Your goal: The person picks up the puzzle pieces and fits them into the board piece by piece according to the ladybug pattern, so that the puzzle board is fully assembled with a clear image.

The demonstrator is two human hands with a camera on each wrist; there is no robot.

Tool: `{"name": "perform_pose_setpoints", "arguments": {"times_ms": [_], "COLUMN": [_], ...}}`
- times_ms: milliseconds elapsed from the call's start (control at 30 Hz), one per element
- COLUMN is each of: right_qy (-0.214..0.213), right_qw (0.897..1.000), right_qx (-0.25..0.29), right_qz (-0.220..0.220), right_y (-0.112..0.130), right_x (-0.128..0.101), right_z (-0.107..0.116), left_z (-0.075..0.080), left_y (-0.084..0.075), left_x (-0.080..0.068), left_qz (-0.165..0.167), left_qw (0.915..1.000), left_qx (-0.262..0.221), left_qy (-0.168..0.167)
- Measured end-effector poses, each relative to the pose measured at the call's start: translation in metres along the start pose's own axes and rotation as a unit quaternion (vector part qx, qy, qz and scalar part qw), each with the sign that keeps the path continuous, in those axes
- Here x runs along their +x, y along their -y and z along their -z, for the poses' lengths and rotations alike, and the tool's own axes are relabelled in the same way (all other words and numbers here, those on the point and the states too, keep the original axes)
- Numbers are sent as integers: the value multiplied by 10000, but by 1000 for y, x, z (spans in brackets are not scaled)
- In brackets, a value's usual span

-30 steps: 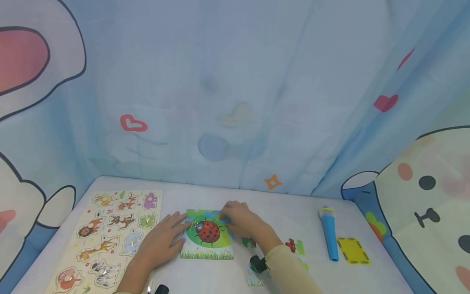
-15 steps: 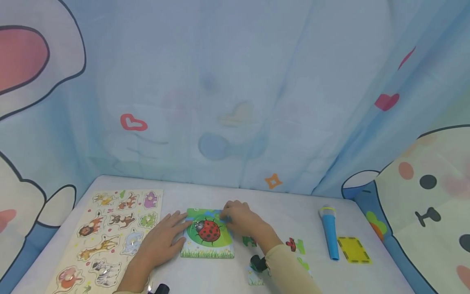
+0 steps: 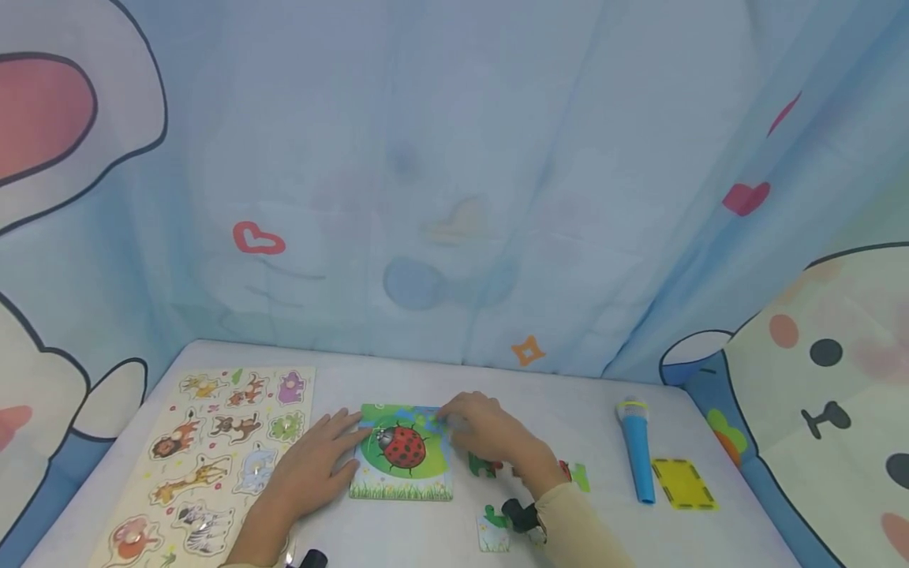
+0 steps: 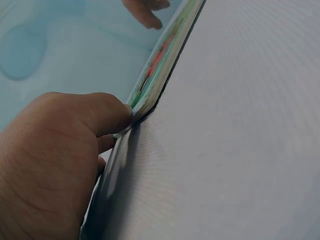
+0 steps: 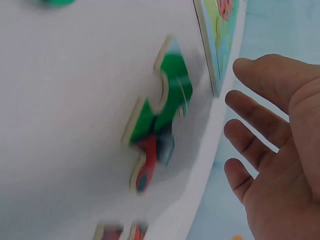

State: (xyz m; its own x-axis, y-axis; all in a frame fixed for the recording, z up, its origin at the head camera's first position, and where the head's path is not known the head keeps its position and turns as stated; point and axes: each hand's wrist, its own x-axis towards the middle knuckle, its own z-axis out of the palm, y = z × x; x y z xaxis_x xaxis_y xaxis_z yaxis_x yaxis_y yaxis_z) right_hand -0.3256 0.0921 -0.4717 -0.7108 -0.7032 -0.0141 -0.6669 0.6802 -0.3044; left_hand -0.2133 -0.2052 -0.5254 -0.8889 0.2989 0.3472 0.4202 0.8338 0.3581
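Observation:
A square ladybug puzzle board (image 3: pixel 401 451) lies flat on the white table. My left hand (image 3: pixel 308 467) rests along its left edge with fingers extended; in the left wrist view the thumb (image 4: pixel 112 112) touches the corner of the board. At the board's upper right corner is my right hand (image 3: pixel 490 432), and the right wrist view shows its fingers (image 5: pixel 255 112) loosely spread, apart from the board and holding nothing. Loose puzzle pieces lie to the right: a green one (image 3: pixel 483 467), one with grass (image 3: pixel 493 538) and a red and green one (image 3: pixel 579 476) partly behind the right arm.
A wooden animal peg puzzle (image 3: pixel 301 379) covers the table's left side, partly under the left forearm. On the right lie a blue toy microphone (image 3: pixel 637 457) and a yellow square plate (image 3: pixel 684 484). A printed curtain (image 3: pixel 454 189) hangs behind the table.
My right hand has shifted slightly right and toward me, its fingers drawing off the board's upper right part. My left hand and the board stay in place.

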Motion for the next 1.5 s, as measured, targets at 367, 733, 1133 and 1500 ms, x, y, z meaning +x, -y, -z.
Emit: {"name": "perform_pose_setpoints", "arguments": {"times_ms": [367, 733, 1133, 1500], "right_qy": [-199, 339, 309, -265], "right_qw": [9990, 9979, 9994, 9993], "right_qx": [-129, -221, -64, -137], "right_qz": [-389, -498, -152, 224], "right_y": [-15, -16, -22, -17], "right_x": [-30, -62, -65, -56], "right_z": [10, 12, 4, 10], "left_z": [0, -1, -3, -3], "left_y": [1, -1, -1, 1], "left_x": [0, 0, -1, 0], "left_qz": [22, 10, -62, -38], "left_qw": [10000, 10000, 9997, 9999], "left_qx": [2, 7, 9, 7], "left_qy": [31, -33, -238, -143]}}
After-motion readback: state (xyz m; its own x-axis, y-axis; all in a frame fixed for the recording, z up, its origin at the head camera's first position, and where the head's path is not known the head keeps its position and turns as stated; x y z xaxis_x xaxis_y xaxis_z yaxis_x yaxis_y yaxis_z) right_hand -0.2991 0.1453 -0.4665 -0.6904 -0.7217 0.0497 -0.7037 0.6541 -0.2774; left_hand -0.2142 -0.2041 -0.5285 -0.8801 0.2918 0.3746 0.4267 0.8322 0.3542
